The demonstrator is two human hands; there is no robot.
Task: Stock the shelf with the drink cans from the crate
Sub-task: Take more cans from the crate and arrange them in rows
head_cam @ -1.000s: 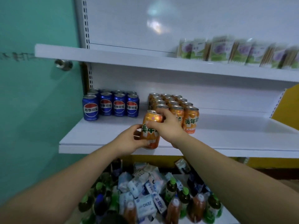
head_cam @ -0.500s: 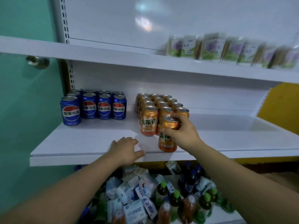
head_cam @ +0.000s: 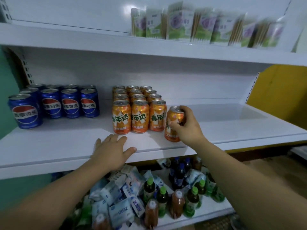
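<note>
Through the head camera, the right hand (head_cam: pixel 186 128) has its grip closed round a tall orange drink can (head_cam: pixel 172 136), thumb on the near side and fingers curled over the top rim and far side. The can is upright and appears to rest on the white metal shelf (head_cam: pixel 66 143) near the front edge. It sits just beside the right end of the block of matching orange cans (head_cam: pixel 139 116) and slightly forward of its front row (a fourth column looks to be starting here). Holding it high probably lets the hand steer it in without knocking its neighbours.

The left hand (head_cam: pixel 111 150) lies flat and empty on the shelf's front lip, fingers spread, likely as a brace while leaning in. Well apart to the left stand the blue cola cans (head_cam: pixel 70 103). Blurred green-and-purple packets (head_cam: pixel 182 22) line the shelf above. Green-capped bottles (head_cam: pixel 162 198) and pale blue packs (head_cam: pixel 119 211) lie jumbled below. No crate can be made out.
</note>
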